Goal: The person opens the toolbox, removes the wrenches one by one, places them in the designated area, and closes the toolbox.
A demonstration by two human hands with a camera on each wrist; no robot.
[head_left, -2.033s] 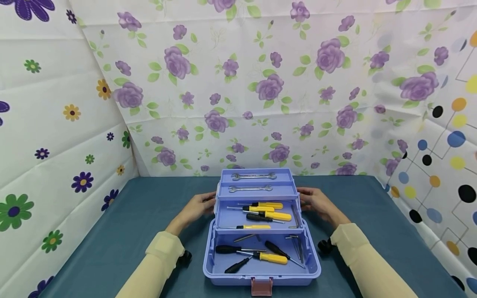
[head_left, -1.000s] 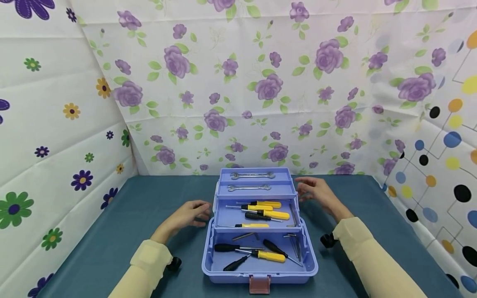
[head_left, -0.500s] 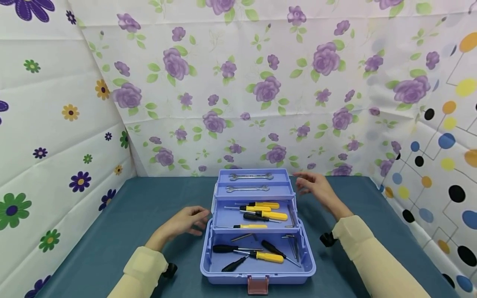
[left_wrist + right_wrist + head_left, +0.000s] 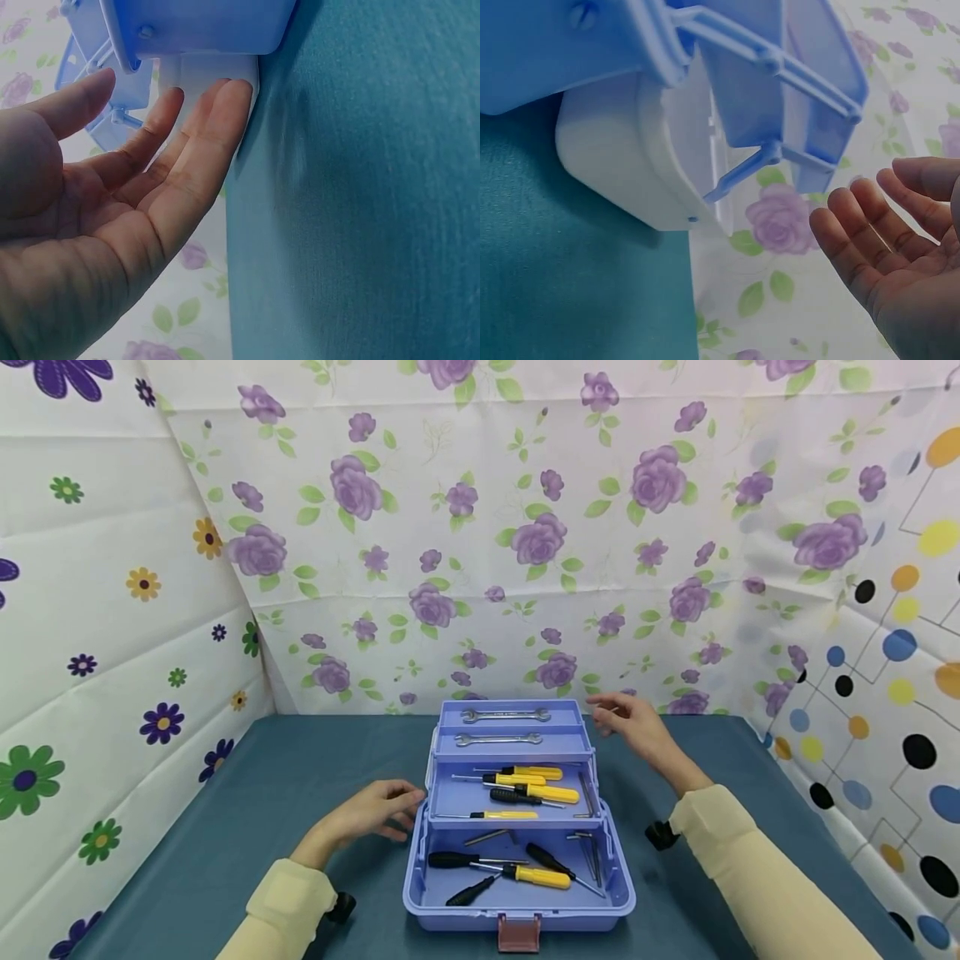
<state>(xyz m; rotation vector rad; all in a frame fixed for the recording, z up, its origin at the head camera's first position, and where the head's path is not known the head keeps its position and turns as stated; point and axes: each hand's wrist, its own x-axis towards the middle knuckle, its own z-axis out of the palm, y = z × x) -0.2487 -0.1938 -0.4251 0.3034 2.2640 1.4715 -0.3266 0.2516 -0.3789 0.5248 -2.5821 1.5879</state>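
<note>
A blue toolbox point(image 4: 517, 920) stands opened on the table, its two trays fanned out in steps behind the base. Its white lid point(image 4: 607, 142) hangs behind, seen in the wrist views. My left hand point(image 4: 367, 814) hovers beside the box's left side, fingers relaxed and holding nothing; in the left wrist view its fingertips are near the white lid, contact unclear. At the back right, my right hand point(image 4: 637, 727) is raised next to the top tray point(image 4: 442, 727), palm toward it, apart from the box. Two wrenches point(image 4: 506, 716) lie in that top tray.
Yellow-handled screwdrivers point(image 4: 551, 793) and a black-handled one fill the middle tray. More screwdrivers point(image 4: 450, 860) and hex keys point(image 4: 596, 860) lie in the base. A reddish latch point(image 4: 519, 933) hangs in front. The green tablecloth point(image 4: 322, 752) meets flowered curtains point(image 4: 360, 652).
Both hands have come off the toolbox's sides. My left hand moved outward and toward me; my right hand rose a little toward the back. The tools have stayed put.
</note>
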